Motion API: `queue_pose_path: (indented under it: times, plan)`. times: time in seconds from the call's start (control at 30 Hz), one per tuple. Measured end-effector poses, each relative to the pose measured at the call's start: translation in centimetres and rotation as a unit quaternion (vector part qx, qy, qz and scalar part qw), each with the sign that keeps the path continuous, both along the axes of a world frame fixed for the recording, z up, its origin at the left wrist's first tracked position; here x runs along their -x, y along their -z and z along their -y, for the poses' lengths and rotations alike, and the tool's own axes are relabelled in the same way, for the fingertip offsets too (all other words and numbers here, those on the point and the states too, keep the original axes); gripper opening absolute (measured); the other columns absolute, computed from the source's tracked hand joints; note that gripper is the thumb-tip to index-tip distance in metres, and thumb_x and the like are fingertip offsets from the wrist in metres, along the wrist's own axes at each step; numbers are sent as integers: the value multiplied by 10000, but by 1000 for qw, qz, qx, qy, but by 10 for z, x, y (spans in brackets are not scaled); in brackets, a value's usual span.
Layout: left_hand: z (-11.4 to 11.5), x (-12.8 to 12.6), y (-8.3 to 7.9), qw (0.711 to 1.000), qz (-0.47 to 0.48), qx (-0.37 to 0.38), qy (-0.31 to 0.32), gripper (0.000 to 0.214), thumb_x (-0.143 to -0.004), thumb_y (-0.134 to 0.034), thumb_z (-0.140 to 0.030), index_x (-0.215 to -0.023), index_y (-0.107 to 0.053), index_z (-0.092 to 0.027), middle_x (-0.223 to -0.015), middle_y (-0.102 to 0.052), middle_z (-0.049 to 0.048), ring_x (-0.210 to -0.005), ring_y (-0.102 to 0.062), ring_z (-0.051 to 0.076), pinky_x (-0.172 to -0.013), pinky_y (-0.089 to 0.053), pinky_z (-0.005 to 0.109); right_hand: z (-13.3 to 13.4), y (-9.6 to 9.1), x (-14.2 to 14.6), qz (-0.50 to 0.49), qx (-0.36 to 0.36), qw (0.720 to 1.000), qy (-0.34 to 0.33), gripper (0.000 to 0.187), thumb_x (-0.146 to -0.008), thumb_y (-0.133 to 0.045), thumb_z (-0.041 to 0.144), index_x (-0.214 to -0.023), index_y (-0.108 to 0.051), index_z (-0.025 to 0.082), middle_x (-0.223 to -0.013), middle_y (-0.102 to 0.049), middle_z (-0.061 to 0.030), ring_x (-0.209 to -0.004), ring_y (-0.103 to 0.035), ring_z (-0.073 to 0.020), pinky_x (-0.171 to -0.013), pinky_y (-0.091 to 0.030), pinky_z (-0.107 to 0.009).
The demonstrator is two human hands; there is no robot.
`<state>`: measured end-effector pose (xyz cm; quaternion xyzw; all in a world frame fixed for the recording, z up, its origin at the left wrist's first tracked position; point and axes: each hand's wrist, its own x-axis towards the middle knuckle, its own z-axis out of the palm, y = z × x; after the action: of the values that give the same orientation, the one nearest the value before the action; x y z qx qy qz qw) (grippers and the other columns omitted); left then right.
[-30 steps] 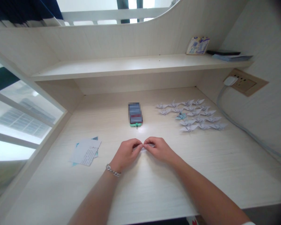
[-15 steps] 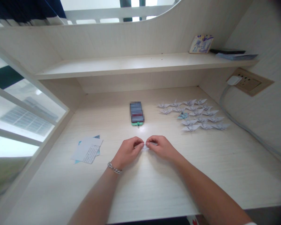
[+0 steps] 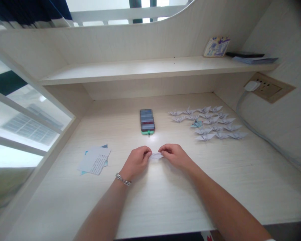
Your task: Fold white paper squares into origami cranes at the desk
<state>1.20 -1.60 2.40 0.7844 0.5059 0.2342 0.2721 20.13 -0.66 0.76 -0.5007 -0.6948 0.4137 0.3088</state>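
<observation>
A small piece of folded white paper (image 3: 156, 156) is stretched between my hands, just above or on the desk. My left hand (image 3: 139, 157), with a chain bracelet on its wrist, pinches the left end between thumb and fingers. The right end is pinched by my right hand (image 3: 173, 154). Fingers cover both ends of the paper, so its full shape is hidden. Beyond them lies a phone (image 3: 147, 119) with a green edge at its near end. Several folded paper cranes (image 3: 215, 128) stand in rows to the right, with one light-blue folded piece (image 3: 196, 124) among them.
A few loose sheets (image 3: 94, 160), the top one with writing, lie on the desk left of my hands. A shelf (image 3: 130, 72) runs across the back, holding a small patterned packet (image 3: 217, 47). A grey cable (image 3: 263, 137) hangs from the wall socket (image 3: 274, 88) along the right side.
My hands have drawn slightly apart, the right one moving a little right, and more of the folded paper shows between them. Both pinches hold.
</observation>
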Motion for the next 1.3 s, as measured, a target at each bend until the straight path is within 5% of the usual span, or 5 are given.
queue_pose_path:
  times: [0.23, 0.5, 0.67, 1.0, 1.3]
  plan:
    - [3, -5, 3, 999, 31, 8, 18, 183, -821, -419, -192, -817, -602, -186, -785, -631, 38, -733, -573, 153, -673, -425, 260, 7, -3, 11, -60, -1, 998, -17, 114, -730, -563, 199, -810, -639, 169, -750, -660, -22, -695, -595, -141, -656, -449, -255]
    - [-1, -9, 10, 957, 245, 66, -143, 253, -807, -492, -356, -951, -547, -156, -823, -633, 52, -718, -601, 137, -642, -484, 257, -3, 7, 10, -208, 43, 969, 128, 236, -700, -615, 291, -877, -657, 140, -828, -683, -68, -744, -618, -174, -697, -480, -302]
    - [7, -21, 8, 963, 237, 77, -97, 233, -747, -574, -370, -821, -603, -151, -812, -646, 50, -724, -600, 144, -688, -494, 277, 1, 7, 17, -259, 50, 950, 169, 283, -705, -620, 336, -907, -670, 144, -895, -691, -92, -809, -632, -204, -748, -491, -338]
    - [4, -18, 8, 956, 249, 60, -141, 233, -748, -570, -369, -816, -618, -151, -786, -661, 48, -705, -612, 147, -667, -495, 265, 4, 10, 23, -278, 76, 947, 140, 277, -668, -658, 354, -851, -615, 149, -775, -683, -64, -726, -642, -188, -670, -511, -311]
    - [4, -18, 8, 959, 233, 53, -153, 235, -743, -577, -374, -828, -624, -160, -803, -660, 49, -718, -613, 152, -692, -498, 285, 11, 1, 26, -196, -3, 969, 152, 193, -731, -599, 317, -831, -632, 156, -813, -668, -63, -748, -622, -176, -714, -498, -303]
